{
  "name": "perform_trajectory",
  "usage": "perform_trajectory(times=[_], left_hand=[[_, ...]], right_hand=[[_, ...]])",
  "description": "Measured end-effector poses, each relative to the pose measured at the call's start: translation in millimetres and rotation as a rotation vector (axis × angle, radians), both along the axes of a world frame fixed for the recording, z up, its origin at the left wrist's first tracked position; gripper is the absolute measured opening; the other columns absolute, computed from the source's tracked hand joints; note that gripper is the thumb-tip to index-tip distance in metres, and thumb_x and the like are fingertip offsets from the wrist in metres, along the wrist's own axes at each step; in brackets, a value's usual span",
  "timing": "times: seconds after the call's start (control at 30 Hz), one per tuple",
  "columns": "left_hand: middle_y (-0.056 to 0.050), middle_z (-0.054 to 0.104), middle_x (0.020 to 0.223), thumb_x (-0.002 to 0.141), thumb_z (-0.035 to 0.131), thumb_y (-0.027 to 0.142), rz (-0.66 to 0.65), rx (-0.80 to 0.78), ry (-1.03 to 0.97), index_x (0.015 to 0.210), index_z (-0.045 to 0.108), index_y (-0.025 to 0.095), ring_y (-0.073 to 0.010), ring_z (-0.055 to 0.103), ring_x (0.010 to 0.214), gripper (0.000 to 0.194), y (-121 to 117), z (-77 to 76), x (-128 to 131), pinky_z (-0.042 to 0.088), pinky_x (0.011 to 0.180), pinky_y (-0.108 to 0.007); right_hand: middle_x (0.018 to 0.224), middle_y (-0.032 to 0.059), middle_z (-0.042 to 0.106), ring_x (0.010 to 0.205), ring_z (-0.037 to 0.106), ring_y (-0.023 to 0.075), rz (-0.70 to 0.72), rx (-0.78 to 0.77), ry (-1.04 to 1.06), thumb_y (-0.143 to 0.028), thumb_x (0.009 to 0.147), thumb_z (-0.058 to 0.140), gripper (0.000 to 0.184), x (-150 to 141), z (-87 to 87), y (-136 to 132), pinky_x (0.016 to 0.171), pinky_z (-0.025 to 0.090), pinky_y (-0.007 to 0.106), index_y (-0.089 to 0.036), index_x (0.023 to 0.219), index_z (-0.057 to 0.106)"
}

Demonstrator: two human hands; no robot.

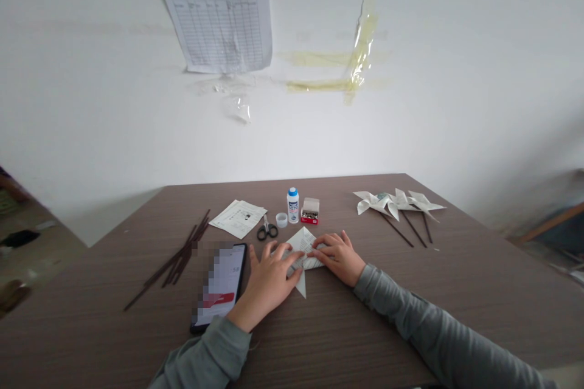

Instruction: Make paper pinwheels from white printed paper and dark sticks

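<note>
A folded printed paper (302,283) lies on the tabletop in front of me, with pointed corners sticking out toward the back and the front. My left hand (271,276) grips its left part between index finger and thumb, the other fingers spread over it. From the other side, my right hand (337,256) pinches the paper close to its middle. The fingertips of both hands nearly meet there, and they hide much of the folds.
Behind the hands stand a glue bottle (292,205), a small red box (311,211), a clear cap (281,219) and scissors (267,231). Left are paper squares (238,219), brown sticks (177,258) and a phone (221,285). Paper pinwheels (396,202) lie at right.
</note>
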State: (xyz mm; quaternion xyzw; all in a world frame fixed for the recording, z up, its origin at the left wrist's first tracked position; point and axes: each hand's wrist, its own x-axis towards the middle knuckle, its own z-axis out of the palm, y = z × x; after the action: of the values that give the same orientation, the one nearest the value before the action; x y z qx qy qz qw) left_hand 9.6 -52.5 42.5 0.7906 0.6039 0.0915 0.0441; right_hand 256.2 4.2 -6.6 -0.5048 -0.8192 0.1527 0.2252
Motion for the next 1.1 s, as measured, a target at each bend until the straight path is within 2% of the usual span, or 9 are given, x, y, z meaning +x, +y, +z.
perform_trajectory(times=[0.1, 0.23, 0.4, 0.57, 0.73, 0.93, 1.1], left_hand=[[-0.008, 0.085, 0.175, 0.120, 0.081, 0.031, -0.008, -0.018, -0.009, 0.164, 0.093, 0.048, -0.0517, 0.064, 0.172, 0.048, 1, 0.9, 0, 0.035, 0.148, -0.103], [-0.007, 0.086, 0.173, 0.120, 0.083, 0.029, -0.009, 0.000, -0.021, 0.160, 0.094, 0.049, -0.0503, 0.065, 0.173, 0.047, 0, 1.1, 0, 0.036, 0.150, -0.101], [-0.009, 0.089, 0.170, 0.120, 0.083, 0.024, -0.019, 0.022, -0.034, 0.155, 0.098, 0.046, -0.0516, 0.066, 0.175, 0.043, -3, 1.0, 1, 0.034, 0.149, -0.103], [-0.006, 0.088, 0.174, 0.121, 0.083, 0.023, -0.023, 0.007, -0.001, 0.154, 0.098, 0.053, -0.0537, 0.065, 0.177, 0.047, -5, 8.8, 3, 0.035, 0.149, -0.104], [-0.007, 0.089, 0.172, 0.121, 0.083, 0.021, -0.028, 0.008, 0.016, 0.155, 0.098, 0.052, -0.0542, 0.066, 0.178, 0.048, -5, 15.7, 4, 0.036, 0.148, -0.104], [-0.009, 0.083, 0.181, 0.122, 0.080, 0.021, -0.025, -0.033, 0.000, 0.161, 0.095, 0.049, -0.0521, 0.062, 0.182, 0.050, -6, 8.0, 2, 0.036, 0.149, -0.103], [-0.009, 0.081, 0.185, 0.123, 0.077, 0.022, 0.014, -0.080, -0.022, 0.170, 0.090, 0.046, -0.0498, 0.060, 0.185, 0.054, -5, 7.9, 5, 0.033, 0.153, -0.099]], right_hand=[[0.145, 0.0062, 0.097, 0.152, 0.084, 0.0426, -0.005, 0.002, -0.002, -0.042, 0.128, 0.068, 0.039, -1, 0.9, -2, 0.156, 0.030, 0.094, -0.046, 0.114, 0.104], [0.148, 0.0056, 0.097, 0.153, 0.084, 0.0412, -0.004, 0.016, -0.032, -0.036, 0.125, 0.076, 0.031, -2, 5.3, -5, 0.158, 0.028, 0.090, -0.044, 0.114, 0.103], [0.148, 0.0051, 0.096, 0.152, 0.083, 0.0406, 0.026, 0.008, -0.054, -0.035, 0.126, 0.074, 0.033, -1, 17.2, -10, 0.158, 0.027, 0.092, -0.043, 0.114, 0.103], [0.150, 0.0070, 0.096, 0.151, 0.084, 0.0413, 0.077, 0.040, -0.075, -0.039, 0.129, 0.070, 0.035, 3, 21.9, -10, 0.158, 0.026, 0.093, -0.041, 0.117, 0.103], [0.151, 0.0073, 0.096, 0.151, 0.085, 0.0408, 0.076, 0.056, -0.084, -0.040, 0.129, 0.069, 0.035, 4, 15.5, -9, 0.160, 0.028, 0.089, -0.042, 0.121, 0.104], [0.152, 0.0046, 0.096, 0.152, 0.085, 0.0403, 0.026, 0.060, -0.051, -0.042, 0.127, 0.072, 0.035, 7, -5.1, -3, 0.160, 0.029, 0.086, -0.047, 0.121, 0.106], [0.160, 0.0055, 0.093, 0.159, 0.081, 0.0396, 0.119, 0.036, -0.085, -0.035, 0.128, 0.070, 0.039, 18, -5.2, 5, 0.161, 0.013, 0.090, -0.051, 0.138, 0.104]])
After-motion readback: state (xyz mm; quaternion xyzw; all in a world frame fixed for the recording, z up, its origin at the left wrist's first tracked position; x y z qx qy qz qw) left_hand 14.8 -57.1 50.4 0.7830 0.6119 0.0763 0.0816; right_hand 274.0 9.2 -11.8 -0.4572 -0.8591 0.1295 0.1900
